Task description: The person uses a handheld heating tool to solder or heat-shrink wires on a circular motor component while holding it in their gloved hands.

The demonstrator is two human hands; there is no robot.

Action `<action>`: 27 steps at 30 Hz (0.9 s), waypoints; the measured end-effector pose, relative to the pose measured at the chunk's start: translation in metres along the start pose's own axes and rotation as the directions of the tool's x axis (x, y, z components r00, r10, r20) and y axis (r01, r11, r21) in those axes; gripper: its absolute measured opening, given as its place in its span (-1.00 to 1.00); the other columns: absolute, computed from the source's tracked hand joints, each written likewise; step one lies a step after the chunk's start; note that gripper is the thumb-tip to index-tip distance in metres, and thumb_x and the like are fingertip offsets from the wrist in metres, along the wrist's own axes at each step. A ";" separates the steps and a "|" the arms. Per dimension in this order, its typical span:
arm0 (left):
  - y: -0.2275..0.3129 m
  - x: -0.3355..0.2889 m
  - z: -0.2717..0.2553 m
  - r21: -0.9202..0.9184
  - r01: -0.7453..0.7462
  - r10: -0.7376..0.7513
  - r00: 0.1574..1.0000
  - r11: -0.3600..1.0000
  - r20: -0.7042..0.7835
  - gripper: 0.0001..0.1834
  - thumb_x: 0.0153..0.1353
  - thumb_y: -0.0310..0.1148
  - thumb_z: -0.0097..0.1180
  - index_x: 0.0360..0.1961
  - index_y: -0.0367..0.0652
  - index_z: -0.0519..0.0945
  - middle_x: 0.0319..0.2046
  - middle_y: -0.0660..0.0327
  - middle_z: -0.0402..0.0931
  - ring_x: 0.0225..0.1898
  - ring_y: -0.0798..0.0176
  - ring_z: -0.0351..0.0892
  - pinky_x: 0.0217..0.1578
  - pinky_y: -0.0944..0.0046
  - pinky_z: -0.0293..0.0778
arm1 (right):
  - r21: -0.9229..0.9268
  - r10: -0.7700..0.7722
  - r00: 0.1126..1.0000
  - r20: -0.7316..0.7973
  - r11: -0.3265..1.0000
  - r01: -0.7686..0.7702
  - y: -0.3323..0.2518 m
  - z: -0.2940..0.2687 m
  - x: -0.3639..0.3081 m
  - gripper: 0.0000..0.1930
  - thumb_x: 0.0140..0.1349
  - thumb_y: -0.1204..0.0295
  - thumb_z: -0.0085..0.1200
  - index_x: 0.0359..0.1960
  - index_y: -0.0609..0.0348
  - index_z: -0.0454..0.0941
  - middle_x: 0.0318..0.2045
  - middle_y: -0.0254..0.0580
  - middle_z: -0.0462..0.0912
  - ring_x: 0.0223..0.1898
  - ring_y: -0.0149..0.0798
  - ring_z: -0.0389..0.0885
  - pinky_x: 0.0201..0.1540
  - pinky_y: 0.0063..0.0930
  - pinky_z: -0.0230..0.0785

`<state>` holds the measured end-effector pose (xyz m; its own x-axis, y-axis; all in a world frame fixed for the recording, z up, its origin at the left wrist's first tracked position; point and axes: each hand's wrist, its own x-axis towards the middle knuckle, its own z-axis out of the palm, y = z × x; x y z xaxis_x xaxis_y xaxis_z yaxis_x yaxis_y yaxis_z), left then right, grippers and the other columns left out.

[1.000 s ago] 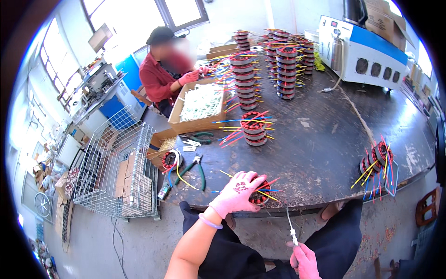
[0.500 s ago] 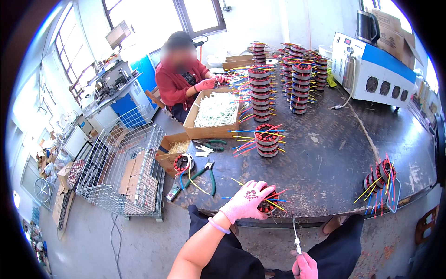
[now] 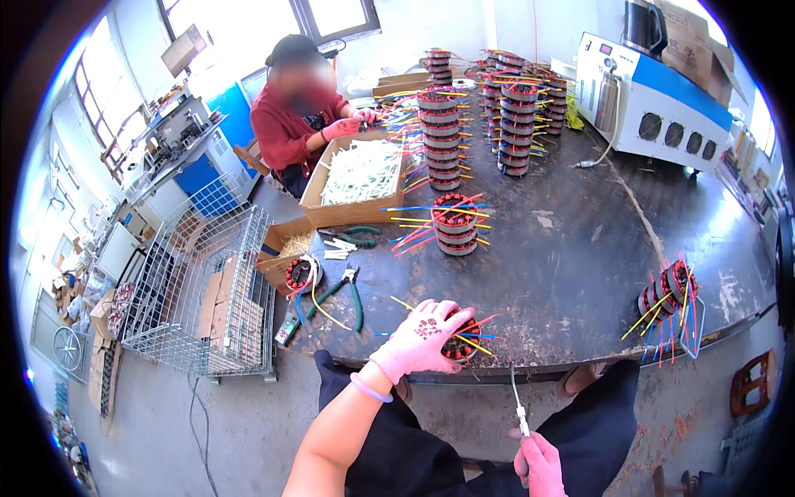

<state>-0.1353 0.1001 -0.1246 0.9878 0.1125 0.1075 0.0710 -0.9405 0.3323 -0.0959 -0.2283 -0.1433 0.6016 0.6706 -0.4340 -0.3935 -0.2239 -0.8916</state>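
My left hand, in a pink glove, grips a round motor stator at the table's front edge. The stator has red windings, and its yellow, blue and red wires poke out around the glove; its far left side is hidden under my fingers. Below the edge, my right hand, also gloved in pink, pinches a slim white-and-silver connector-like piece. From that piece a thin grey cord or rod rises to the table edge. Further in stands a short stack of stators.
Tall stator stacks stand behind. Cutting pliers, a single stator and a carton of white tubes lie left. Tilted stators sit right, near a white-blue machine. A co-worker sits across.
The whole view has shifted, so the table and its contents appear further up and left. My left hand keeps its hold on the stator, and my right keeps the connector-like piece below the edge.
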 end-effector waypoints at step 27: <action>0.001 -0.001 -0.002 0.002 0.025 -0.025 0.999 1.000 0.020 0.07 -0.22 -0.07 0.49 0.36 -0.10 0.29 0.20 -0.03 0.34 0.22 -0.15 0.33 0.28 -0.04 0.24 | 0.002 -0.043 0.999 0.004 0.999 0.043 -0.002 0.000 0.001 -0.67 0.49 0.18 -0.12 -0.43 0.05 0.47 -0.72 -0.57 0.26 -0.76 -0.63 0.08 -0.70 -0.64 -0.16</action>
<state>-0.1368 0.0999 -0.1231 0.9884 0.1293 0.0801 0.0957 -0.9380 0.3333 -0.0946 -0.2274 -0.1423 0.6152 0.6822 -0.3951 -0.3686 -0.1941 -0.9091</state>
